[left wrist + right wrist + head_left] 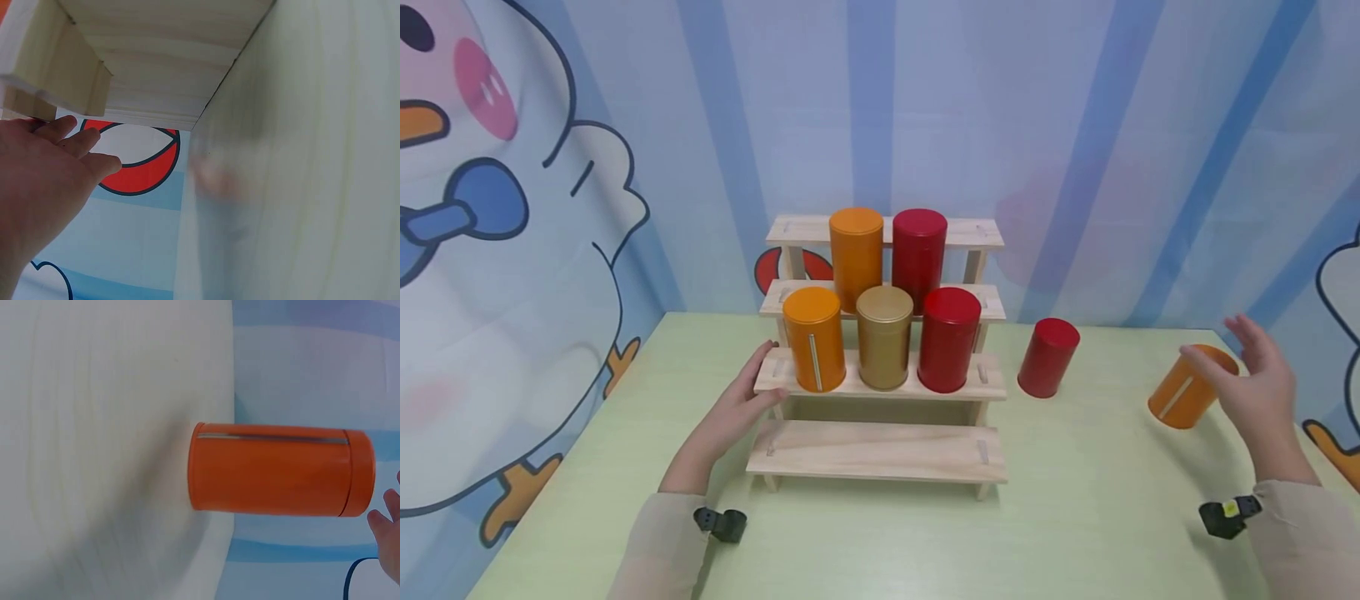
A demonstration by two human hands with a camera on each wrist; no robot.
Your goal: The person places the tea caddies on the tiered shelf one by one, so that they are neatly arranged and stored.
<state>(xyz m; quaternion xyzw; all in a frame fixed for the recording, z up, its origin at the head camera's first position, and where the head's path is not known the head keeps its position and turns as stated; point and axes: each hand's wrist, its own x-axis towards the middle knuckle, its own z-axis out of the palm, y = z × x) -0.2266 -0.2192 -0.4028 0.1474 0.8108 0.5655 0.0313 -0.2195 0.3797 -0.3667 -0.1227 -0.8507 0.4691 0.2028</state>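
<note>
A stepped wooden shelf point(880, 450) stands mid-table. My left hand point(737, 408) holds the left end of its second plank from the front, thumb at the front edge and fingers toward the back; in the left wrist view, the left fingers point(81, 144) show beside the wood. An orange canister point(1180, 396) with a silver strip stands upright on the table at right. Over its lid is my right hand point(1258, 383), fingers spread apart. In the right wrist view, the right fingertips point(378, 519) show just beyond the lid of that canister, a gap between them.
On the shelf stand a front orange canister point(815, 342), a gold canister point(884, 342) and a red canister point(950, 342), with another orange canister point(856, 258) and another red canister point(919, 254) one step higher. A loose red canister point(1048, 358) stands right of the shelf.
</note>
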